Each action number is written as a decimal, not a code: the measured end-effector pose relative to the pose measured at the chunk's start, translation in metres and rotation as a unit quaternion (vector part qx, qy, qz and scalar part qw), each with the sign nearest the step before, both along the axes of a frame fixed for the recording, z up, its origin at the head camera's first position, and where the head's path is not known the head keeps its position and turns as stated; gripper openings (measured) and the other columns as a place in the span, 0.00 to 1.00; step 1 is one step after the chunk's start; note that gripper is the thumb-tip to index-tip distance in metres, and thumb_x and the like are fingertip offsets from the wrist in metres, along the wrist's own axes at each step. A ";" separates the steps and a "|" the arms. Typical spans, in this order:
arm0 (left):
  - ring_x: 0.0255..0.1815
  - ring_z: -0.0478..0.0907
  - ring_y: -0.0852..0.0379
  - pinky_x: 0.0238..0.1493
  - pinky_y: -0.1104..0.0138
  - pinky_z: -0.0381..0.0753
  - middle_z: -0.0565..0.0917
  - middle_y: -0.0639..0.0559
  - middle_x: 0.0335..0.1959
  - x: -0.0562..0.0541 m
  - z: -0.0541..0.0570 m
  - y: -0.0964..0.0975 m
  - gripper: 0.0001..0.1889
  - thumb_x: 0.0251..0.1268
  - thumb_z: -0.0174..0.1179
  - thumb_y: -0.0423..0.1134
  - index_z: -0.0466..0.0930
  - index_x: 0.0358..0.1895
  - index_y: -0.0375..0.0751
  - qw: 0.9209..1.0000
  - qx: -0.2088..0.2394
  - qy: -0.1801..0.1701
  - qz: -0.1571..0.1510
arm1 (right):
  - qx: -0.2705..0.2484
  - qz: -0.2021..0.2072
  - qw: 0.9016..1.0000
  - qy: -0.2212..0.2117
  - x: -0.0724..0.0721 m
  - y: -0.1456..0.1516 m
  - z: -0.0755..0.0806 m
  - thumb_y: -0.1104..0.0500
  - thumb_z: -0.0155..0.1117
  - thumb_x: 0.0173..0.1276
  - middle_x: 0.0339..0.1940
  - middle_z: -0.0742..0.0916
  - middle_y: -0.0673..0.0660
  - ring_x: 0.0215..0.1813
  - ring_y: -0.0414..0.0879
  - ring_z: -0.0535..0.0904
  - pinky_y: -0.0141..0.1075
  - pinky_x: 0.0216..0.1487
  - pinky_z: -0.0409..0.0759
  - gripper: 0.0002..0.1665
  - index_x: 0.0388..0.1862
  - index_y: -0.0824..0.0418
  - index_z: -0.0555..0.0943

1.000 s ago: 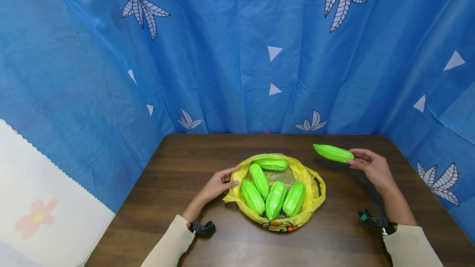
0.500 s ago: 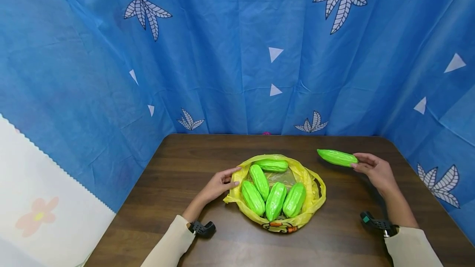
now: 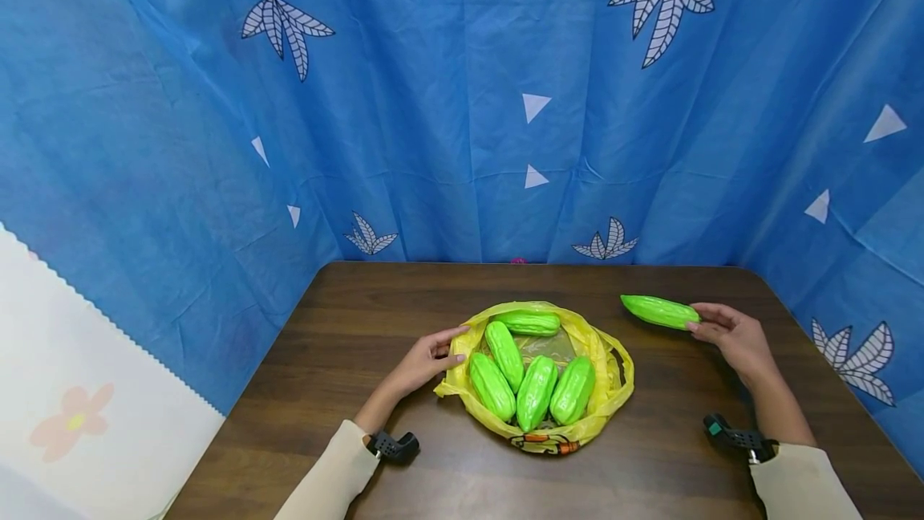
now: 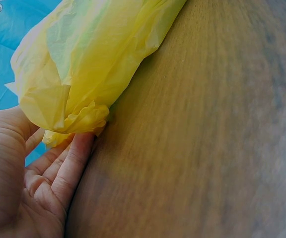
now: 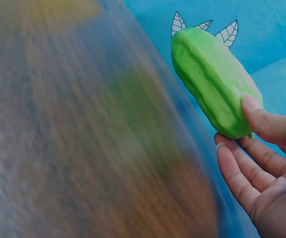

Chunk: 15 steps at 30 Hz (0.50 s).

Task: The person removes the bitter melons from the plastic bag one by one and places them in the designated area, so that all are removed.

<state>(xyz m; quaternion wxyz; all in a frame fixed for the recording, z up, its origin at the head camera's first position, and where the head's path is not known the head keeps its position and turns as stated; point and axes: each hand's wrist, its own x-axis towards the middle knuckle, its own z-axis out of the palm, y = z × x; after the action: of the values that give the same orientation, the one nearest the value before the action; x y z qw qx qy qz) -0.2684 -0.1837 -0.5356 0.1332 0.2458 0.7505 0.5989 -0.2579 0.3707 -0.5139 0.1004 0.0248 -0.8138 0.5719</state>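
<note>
- We see that the left hand (image 3: 422,361) grasps the yellow bag (image 3: 608,406) at its left edge, with the thumb and fingers on the plastic.
- The right hand (image 3: 736,337) pinches one green gourd (image 3: 658,312) near its end, between the thumb and the fingers.
- We find this gourd over the bench (image 3: 375,299), to the right of the bag and apart from it, its pointed end toward the left.
- Inside the open bag we count five other gourds (image 3: 536,393).
- Behind, we notice a blue curtain (image 3: 433,103).
</note>
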 end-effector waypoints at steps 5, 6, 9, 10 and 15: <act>0.55 0.83 0.47 0.46 0.66 0.86 0.73 0.38 0.71 0.000 0.000 0.000 0.30 0.73 0.61 0.32 0.67 0.76 0.40 1.000 -0.005 0.001 0.004 | -0.008 -0.001 1.000 -0.003 0.000 0.001 -0.002 0.59 0.67 0.73 0.44 0.82 0.32 0.40 0.29 0.84 0.28 0.40 0.85 0.23 0.62 0.69 0.77; 0.54 0.83 0.47 0.45 0.66 0.86 0.73 0.38 0.71 0.000 0.000 0.001 0.30 0.73 0.61 0.32 0.67 0.76 0.40 1.000 -0.007 0.003 0.005 | -0.007 -0.002 1.000 -0.003 0.000 0.001 -0.002 0.59 0.67 0.73 0.44 0.82 0.32 0.40 0.29 0.84 0.28 0.40 0.85 0.23 0.62 0.69 0.77; 0.54 0.83 0.47 0.44 0.67 0.86 0.74 0.36 0.69 0.000 0.001 0.001 0.30 0.74 0.60 0.31 0.66 0.76 0.38 1.000 -0.008 0.004 0.007 | -0.004 -0.003 1.000 -0.005 0.000 0.001 -0.003 0.59 0.67 0.73 0.44 0.82 0.31 0.40 0.29 0.84 0.28 0.40 0.85 0.23 0.62 0.69 0.77; 0.53 0.83 0.47 0.44 0.67 0.86 0.74 0.36 0.69 0.000 0.001 0.002 0.30 0.74 0.60 0.31 0.65 0.76 0.38 1.000 -0.007 0.004 0.007 | -0.004 -0.004 1.000 -0.006 0.000 0.001 -0.003 0.59 0.67 0.73 0.44 0.82 0.31 0.40 0.29 0.84 0.28 0.40 0.85 0.23 0.62 0.69 0.77; 0.53 0.83 0.46 0.44 0.66 0.86 0.74 0.35 0.69 0.000 0.001 0.001 0.30 0.74 0.60 0.30 0.64 0.77 0.37 1.000 -0.007 -0.002 0.006 | -0.001 -0.007 1.000 -0.013 0.000 0.001 -0.004 0.58 0.67 0.73 0.44 0.81 0.31 0.40 0.29 0.84 0.28 0.39 0.85 0.24 0.62 0.70 0.77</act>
<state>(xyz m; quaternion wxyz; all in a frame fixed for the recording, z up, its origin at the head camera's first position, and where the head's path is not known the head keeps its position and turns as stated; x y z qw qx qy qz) -0.2687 -0.1825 -0.5350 0.1327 0.2394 0.7558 0.5949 -0.2576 0.3714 -0.5175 0.0935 0.0113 -0.8148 0.5721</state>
